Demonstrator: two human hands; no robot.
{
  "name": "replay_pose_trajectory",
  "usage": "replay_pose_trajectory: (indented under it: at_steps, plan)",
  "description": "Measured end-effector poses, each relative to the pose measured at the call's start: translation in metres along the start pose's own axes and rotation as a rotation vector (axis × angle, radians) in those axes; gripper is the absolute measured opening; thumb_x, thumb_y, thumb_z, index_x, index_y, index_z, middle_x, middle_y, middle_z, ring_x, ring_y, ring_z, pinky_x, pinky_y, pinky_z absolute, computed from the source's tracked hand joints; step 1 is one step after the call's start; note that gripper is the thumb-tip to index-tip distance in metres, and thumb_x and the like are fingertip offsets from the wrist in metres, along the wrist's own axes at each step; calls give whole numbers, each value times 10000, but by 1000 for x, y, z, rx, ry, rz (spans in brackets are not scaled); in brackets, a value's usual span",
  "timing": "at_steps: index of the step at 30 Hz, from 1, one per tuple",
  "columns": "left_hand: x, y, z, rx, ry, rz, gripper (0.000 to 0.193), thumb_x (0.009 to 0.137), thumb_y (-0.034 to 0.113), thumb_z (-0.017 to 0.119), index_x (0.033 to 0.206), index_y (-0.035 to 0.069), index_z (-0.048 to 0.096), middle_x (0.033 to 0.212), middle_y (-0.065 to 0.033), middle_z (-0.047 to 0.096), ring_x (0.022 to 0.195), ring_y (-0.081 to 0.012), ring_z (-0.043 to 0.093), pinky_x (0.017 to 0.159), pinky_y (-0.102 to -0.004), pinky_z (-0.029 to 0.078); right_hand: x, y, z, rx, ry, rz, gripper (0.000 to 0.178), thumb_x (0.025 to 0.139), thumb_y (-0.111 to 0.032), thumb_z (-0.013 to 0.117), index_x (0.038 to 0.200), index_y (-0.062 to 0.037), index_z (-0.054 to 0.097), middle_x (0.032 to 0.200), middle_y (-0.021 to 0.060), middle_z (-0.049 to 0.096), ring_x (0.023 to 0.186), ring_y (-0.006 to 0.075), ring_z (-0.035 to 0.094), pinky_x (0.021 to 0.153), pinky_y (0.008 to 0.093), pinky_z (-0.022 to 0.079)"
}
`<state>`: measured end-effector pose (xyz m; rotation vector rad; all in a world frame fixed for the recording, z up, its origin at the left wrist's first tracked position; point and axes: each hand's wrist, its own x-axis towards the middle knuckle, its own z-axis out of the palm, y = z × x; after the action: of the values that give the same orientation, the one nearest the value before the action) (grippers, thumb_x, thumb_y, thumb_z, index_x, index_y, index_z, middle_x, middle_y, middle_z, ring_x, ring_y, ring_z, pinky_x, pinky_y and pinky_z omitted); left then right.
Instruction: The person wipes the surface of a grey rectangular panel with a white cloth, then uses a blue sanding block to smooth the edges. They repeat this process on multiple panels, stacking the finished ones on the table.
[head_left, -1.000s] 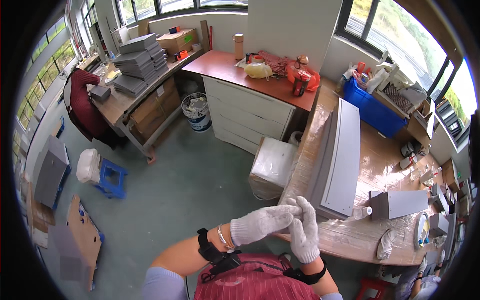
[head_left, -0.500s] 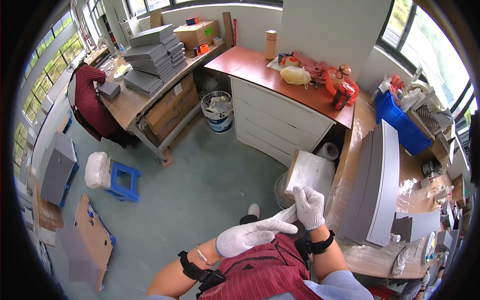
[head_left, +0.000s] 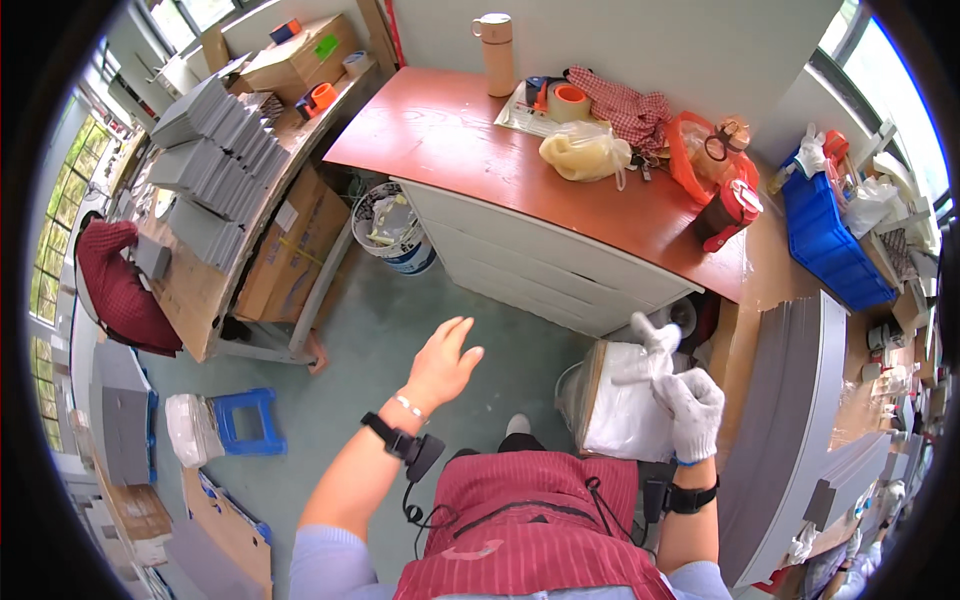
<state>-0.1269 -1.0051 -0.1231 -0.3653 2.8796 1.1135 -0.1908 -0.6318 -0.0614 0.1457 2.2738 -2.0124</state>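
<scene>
My left hand (head_left: 441, 366) is bare and held out over the floor, its fingers stretched and the thumb apart, with nothing in it. In my right hand (head_left: 692, 408), which wears a white knit glove, a second white glove (head_left: 650, 352) is pinched. That loose glove hangs out beyond the fingertips, a little blurred. Below and just left of my right hand stands a box wrapped in clear plastic (head_left: 612, 425) with a white top.
Ahead is a white drawer cabinet (head_left: 520, 235) with a red-brown top bearing a bottle and bags. Grey boards (head_left: 775, 400) stand at right, near a blue crate (head_left: 825, 235). Left are a blue stool (head_left: 250, 420), a bucket (head_left: 405, 262) and a person in dark red (head_left: 125, 290).
The white glove has come off my left hand and now hangs from my right. My hands have moved apart, and the view has shifted toward the cabinet.
</scene>
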Motion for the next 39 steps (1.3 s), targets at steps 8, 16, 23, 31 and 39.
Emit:
replay_pose_trajectory:
  at_steps: [8,16,23,31,39]
  plan:
    - [216,-17,50,458,78,396,668,864,205,724,1447,29,451,1479,-238,426,1411,-414,371,1179,-523,318,-27,-28,-33,55,542,93,221,960,-85,635,756,-81,550,692,16,601,604,102,580,558,243,466]
    - [233,-45,61,430,87,595,682,754,120,727,1397,54,509,1344,-166,499,1282,-359,463,1067,-495,382,-23,6,57,110,637,343,323,956,-61,637,715,-139,438,597,-34,479,490,49,416,449,230,322]
    - [169,-79,8,173,-229,657,580,751,95,740,1314,75,603,1268,-142,567,1209,-362,540,999,-466,449,24,28,118,15,438,411,153,910,12,664,882,-77,542,786,-17,571,703,71,536,650,235,458]
    - [166,-73,-24,-124,-458,449,240,836,61,719,1074,37,708,1022,-137,684,953,-328,667,800,-386,547,57,18,180,134,349,706,357,933,-9,651,1266,70,547,974,113,658,782,148,642,649,309,560]
    - [256,-68,10,155,42,545,395,821,105,738,1196,37,635,1168,-203,636,1035,-409,612,881,-480,503,62,13,182,94,261,731,405,946,-19,610,1298,136,484,1000,199,661,671,213,661,482,384,589]
